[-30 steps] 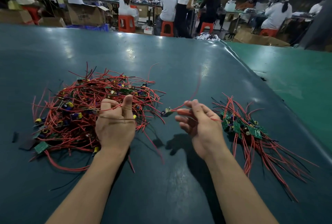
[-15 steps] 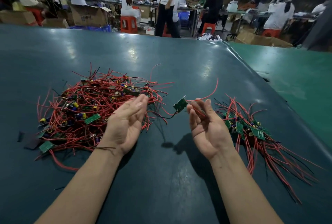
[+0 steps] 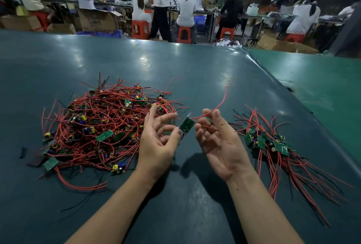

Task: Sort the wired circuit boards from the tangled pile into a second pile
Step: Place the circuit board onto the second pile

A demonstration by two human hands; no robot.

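Note:
A tangled pile (image 3: pixel 101 126) of red-wired green circuit boards lies on the left of the table. A smaller second pile (image 3: pixel 269 146) lies on the right, its wires trailing toward me. Between my raised hands hangs one green circuit board (image 3: pixel 187 124). My right hand (image 3: pixel 216 142) is palm-up and pinches that board's red wire (image 3: pixel 220 104), which arcs up and away. My left hand (image 3: pixel 158 144) has loosely spread fingers, with its thumb tip touching the board's lower left corner.
The dark green table mat (image 3: pixel 175 67) stretches far ahead. A lighter green table (image 3: pixel 322 79) adjoins on the right. A dark scrap (image 3: pixel 36 158) lies left of the big pile. Seated workers, red stools (image 3: pixel 139 28) and cardboard boxes fill the background.
My left hand left the tangled pile and rose toward the dangling board, and its thumb now touches it. My right hand lifted the board by its wire and turned palm-up.

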